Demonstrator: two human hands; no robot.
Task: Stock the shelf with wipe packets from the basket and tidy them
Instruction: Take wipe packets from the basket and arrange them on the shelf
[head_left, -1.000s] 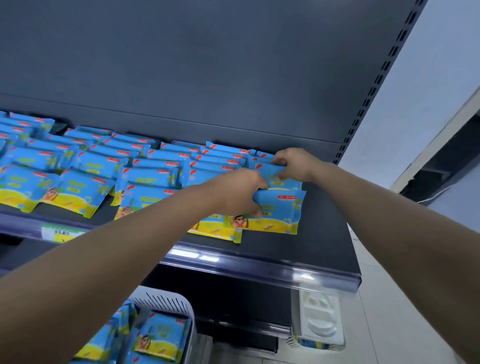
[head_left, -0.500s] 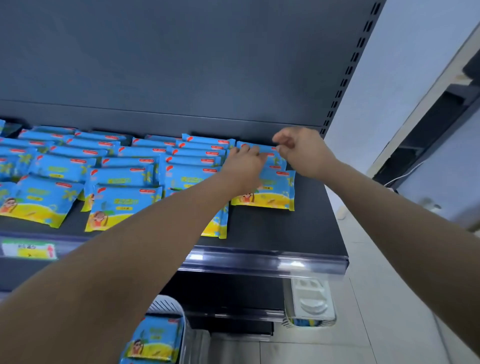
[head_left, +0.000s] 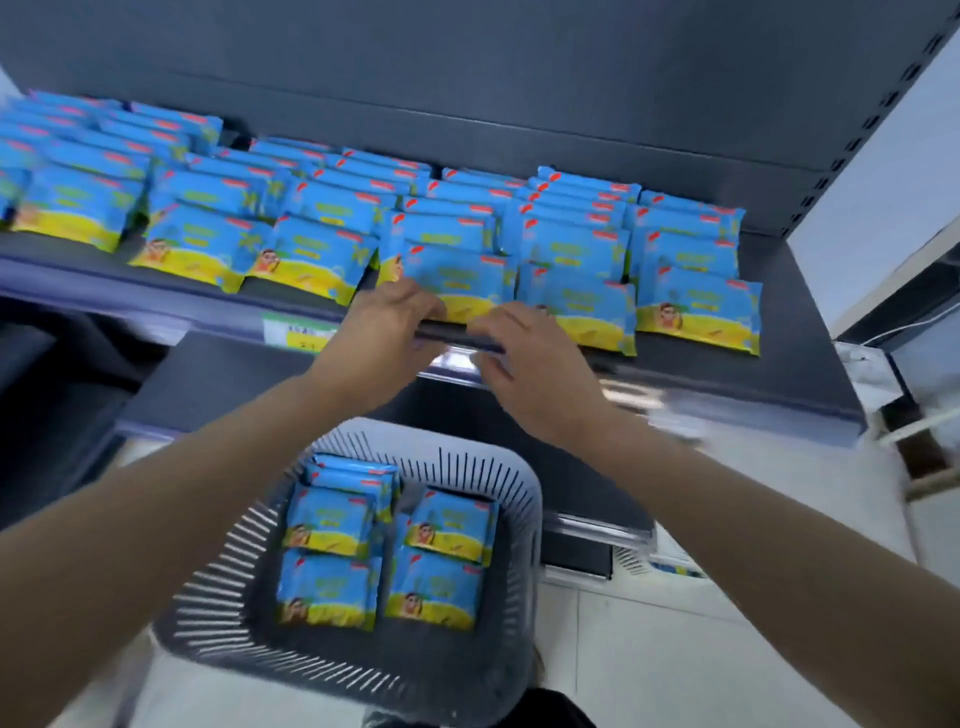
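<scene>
Blue-and-yellow glossy wipe packets (head_left: 457, 275) in overlapping rows on dark metal shelf (head_left: 810, 332), left hand (head_left: 374, 338) and right hand (head_left: 530, 364) empty, fingers loosely spread at shelf edge, four flat rectangular packets (head_left: 332, 519) in slotted grey plastic basket (head_left: 249, 613) below.

We can read no text anywhere. The wipe packets (head_left: 579, 306) carry red tabs and yellow print, all blurred beyond reading, and the green-and-yellow price label (head_left: 300, 332) on the shelf (head_left: 727, 384) edge shows marks we cannot make out.
</scene>
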